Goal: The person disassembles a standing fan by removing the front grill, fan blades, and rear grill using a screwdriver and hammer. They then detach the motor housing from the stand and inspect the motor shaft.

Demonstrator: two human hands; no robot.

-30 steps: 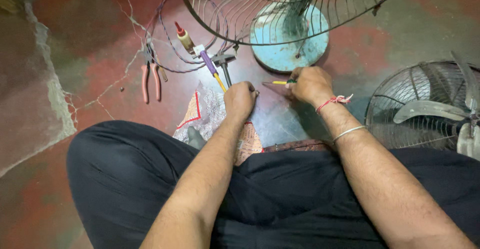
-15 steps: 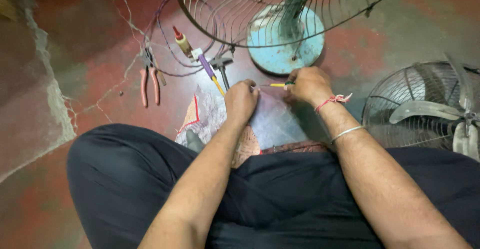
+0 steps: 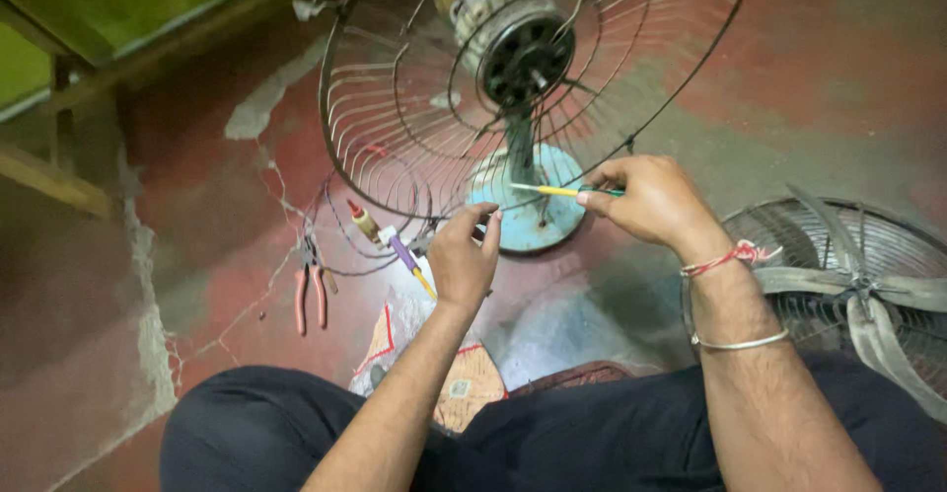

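Screwdriver (image 3: 557, 191), thin and yellow-shafted, pinched in right hand (image 3: 646, 201); left hand (image 3: 464, 260) half-curled, empty.

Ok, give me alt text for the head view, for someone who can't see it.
A seated person's right hand holds a thin yellow-shafted screwdriver pointing left at a stand fan with no blades in its wire cage, while the left hand is raised with pinched fingers. Pliers lie on the red floor; a second fan lies at right.
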